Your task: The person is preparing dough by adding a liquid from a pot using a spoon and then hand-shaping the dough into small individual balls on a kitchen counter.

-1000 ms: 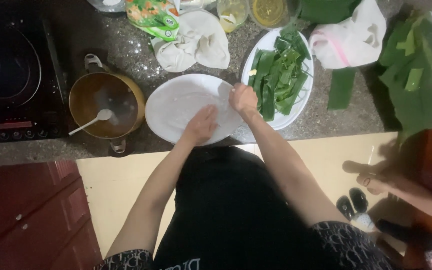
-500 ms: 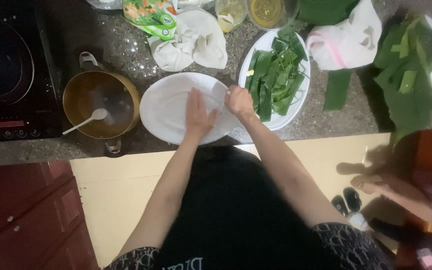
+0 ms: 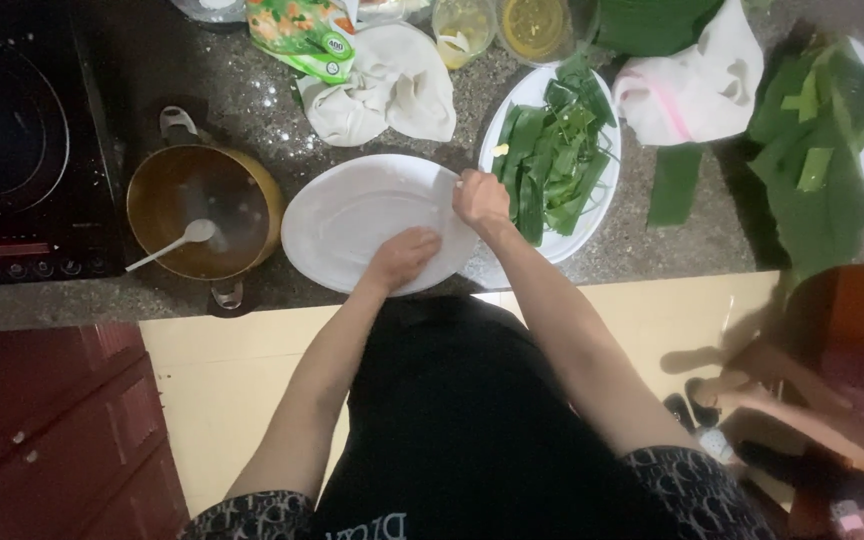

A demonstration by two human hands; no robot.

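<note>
pinching white plate (image 3: 342, 215) rim, right hand (image 3: 480, 198); left hand (image 3: 404, 255) seemingly flat, green packet (image 3: 302, 35) behind

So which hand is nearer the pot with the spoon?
Left. The left hand rests on the white plate beside the pot; the right hand is at the plate's far edge, by the greens.

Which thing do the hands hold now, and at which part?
The right hand pinches the white plate at its far right rim. The left hand rests on the plate's near side; no clear grip.
</note>
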